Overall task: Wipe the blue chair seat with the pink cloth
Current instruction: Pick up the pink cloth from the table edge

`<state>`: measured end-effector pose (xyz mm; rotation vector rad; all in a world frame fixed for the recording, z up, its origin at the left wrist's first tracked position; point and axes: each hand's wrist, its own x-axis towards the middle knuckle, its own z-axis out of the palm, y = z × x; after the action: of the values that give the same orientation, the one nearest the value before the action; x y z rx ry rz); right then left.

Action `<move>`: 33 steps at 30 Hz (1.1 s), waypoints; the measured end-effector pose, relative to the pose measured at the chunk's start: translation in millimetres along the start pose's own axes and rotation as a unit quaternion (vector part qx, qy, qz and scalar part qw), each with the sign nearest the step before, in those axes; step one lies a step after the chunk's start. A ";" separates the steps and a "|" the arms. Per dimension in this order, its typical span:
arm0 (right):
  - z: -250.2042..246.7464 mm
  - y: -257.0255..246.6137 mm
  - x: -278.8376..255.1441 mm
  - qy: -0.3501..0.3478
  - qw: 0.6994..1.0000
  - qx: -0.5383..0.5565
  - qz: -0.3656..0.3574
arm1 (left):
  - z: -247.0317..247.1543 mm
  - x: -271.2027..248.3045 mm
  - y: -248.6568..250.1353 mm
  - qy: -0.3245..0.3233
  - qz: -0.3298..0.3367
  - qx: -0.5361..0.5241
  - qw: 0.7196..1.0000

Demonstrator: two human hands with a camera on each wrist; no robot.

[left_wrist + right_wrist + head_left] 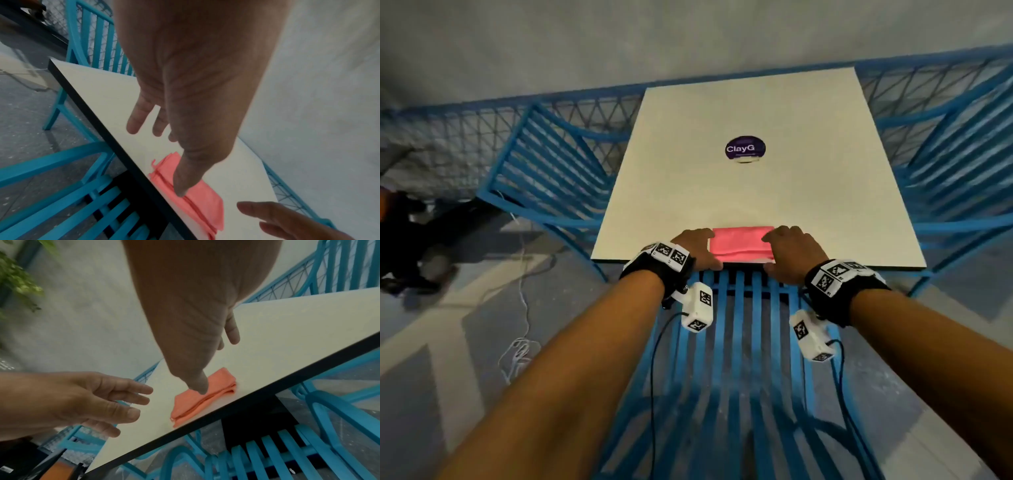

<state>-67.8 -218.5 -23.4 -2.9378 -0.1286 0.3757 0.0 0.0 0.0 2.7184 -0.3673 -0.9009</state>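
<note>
A square white table [753, 192] with a dark edge band stands against a pale grey wall [619, 34]. At its middle sits a round purple sticker [745, 148] reading "ClayG". The folded pink cloth [741, 245] lies flat at the middle of the table's near edge, its long side along that edge.

The left hand [697, 248] is at the cloth's left end and the right hand [792, 248] at its right end. Both have their fingers spread and only loosely bent, gripping nothing. In the wrist views each thumb points down over the cloth; whether the thumbs touch it cannot be told.

The blue chair seat [739, 359], made of slats, sits directly below the near edge, partly tucked under the table. More blue slatted chairs [544, 171] stand at the table's left and right sides. A blue wire-mesh railing [448, 137] runs along the wall behind them. The floor [431, 394] is grey with pale stripes, and a white cord [522, 325] trails across it on the left. Green leaves [18, 277] show at the upper left of the right wrist view.
</note>
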 end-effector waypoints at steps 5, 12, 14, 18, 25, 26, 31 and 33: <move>21.6 9.0 31.4 -0.015 1.000 -0.014 0.000 | 18.4 34.0 9.0 -0.003 0.027 0.017 0.999; 44.2 11.2 56.8 0.004 0.999 -0.044 0.000 | 54.0 80.7 2.6 -0.014 0.040 0.100 0.994; 49.6 13.1 59.5 0.009 0.999 -0.050 -0.001 | 60.9 87.3 -0.9 0.000 0.039 0.144 0.989; 51.2 14.0 61.7 0.010 0.998 -0.062 -0.011 | 69.3 95.1 -4.1 0.066 0.066 0.221 0.971; 31.9 5.3 58.1 0.068 0.996 -0.057 -0.016 | 48.6 78.9 5.4 0.130 0.054 0.118 0.983; 25.6 3.7 55.6 0.078 0.995 -0.062 -0.020 | 39.6 73.7 6.8 0.121 0.057 0.103 0.986; -23.7 -12.6 28.6 0.100 0.994 -0.027 -0.043 | -16.1 23.5 8.1 0.012 0.072 0.030 0.997; -48.8 -26.3 8.9 0.080 0.995 0.021 -0.057 | -36.4 -11.5 5.6 -0.020 0.078 0.018 0.997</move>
<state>-48.4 -199.7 25.8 -2.8883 -0.2615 0.1241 12.4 4.1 36.3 2.6621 -0.6005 -0.9142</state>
